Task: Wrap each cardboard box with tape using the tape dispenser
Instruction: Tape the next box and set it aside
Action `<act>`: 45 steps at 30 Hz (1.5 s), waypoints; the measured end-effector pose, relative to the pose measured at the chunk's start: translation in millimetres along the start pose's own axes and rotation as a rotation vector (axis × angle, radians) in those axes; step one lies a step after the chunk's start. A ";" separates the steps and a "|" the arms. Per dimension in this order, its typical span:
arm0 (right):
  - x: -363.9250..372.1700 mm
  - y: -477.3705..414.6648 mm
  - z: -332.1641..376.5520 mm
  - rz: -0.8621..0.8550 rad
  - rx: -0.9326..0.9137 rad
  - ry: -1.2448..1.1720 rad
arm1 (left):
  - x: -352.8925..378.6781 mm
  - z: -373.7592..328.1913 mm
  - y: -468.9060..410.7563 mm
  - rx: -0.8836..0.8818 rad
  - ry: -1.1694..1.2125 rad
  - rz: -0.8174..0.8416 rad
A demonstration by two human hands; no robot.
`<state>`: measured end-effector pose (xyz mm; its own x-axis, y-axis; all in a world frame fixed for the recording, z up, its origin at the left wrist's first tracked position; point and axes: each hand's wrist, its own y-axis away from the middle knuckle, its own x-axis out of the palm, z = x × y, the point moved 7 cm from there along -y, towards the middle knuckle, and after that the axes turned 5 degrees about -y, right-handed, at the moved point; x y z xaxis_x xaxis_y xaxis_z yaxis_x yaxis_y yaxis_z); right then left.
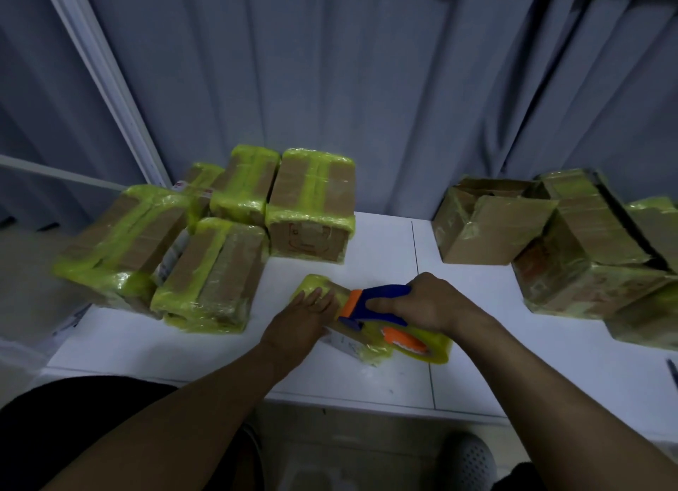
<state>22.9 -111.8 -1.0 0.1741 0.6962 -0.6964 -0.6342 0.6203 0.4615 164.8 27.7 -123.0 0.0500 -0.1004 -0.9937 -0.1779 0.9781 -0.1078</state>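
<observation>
A small cardboard box [352, 345] partly covered in yellow-green tape lies on the white table [513, 362] in front of me. My left hand [301, 320] lies flat on its top, fingers straight, pressing it down. My right hand [429, 301] grips the blue handle of the tape dispenser [381, 307], which has orange parts and a yellowish tape roll [429, 347]. The dispenser's front sits on the box top, right beside my left fingertips.
Several boxes wrapped in yellow-green tape [220, 241] are stacked at the table's left rear. More cardboard boxes [572, 241], one with open flaps, crowd the right side. A grey curtain [367, 87] hangs behind. The table's near edge runs just below my forearms.
</observation>
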 end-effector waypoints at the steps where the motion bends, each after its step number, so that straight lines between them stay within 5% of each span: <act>1: -4.9 1.8 -3.2 -0.004 0.007 -0.001 | -0.1 -0.1 0.3 -0.002 0.003 -0.003; 19: 19.5 -15.3 -5.6 0.012 0.051 0.030 | -13.6 36.5 13.9 -0.047 -0.015 -0.014; 25: 20.6 -17.6 -2.6 0.008 0.057 0.055 | -4.0 9.7 12.8 -0.102 0.318 0.012; 45: -8.3 5.1 -40.4 0.036 0.105 -0.046 | -5.1 4.2 0.8 -0.112 0.218 0.113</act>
<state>-12.2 -129.0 -15.0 0.1884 0.7328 -0.6539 -0.5584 0.6276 0.5425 168.5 29.8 -117.8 -0.1867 -0.0402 -0.9816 -0.2786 0.9603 0.0136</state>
